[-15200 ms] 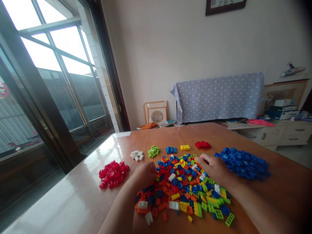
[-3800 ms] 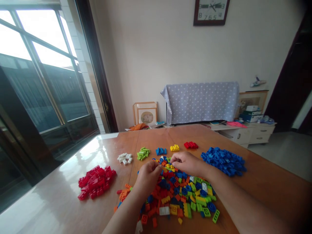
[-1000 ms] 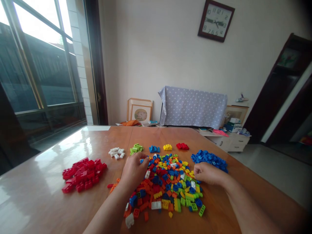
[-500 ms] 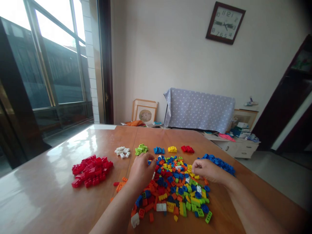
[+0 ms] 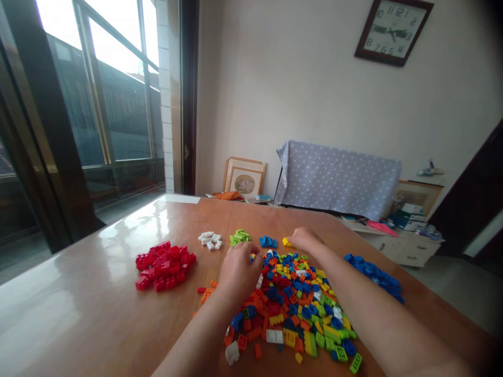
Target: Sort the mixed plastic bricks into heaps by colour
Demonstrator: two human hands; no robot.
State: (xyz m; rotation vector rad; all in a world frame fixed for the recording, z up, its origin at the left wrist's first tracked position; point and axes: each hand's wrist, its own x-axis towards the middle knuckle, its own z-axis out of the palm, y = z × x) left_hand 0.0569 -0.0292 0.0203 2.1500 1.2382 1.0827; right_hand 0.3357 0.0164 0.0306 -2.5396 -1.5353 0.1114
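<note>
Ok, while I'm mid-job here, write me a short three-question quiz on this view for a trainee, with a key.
1. Which pile is the right hand nearest to?
A. the white pile
B. the yellow pile
C. the large blue pile

2. True or false: in the picture, the large red pile lies to the left of the mixed bricks.

3. Fill in the blank: between the lime green pile and the yellow pile lies a small ____ pile.

Key:
1. B, the yellow pile.
2. True.
3. Blue: the small blue pile.
</note>
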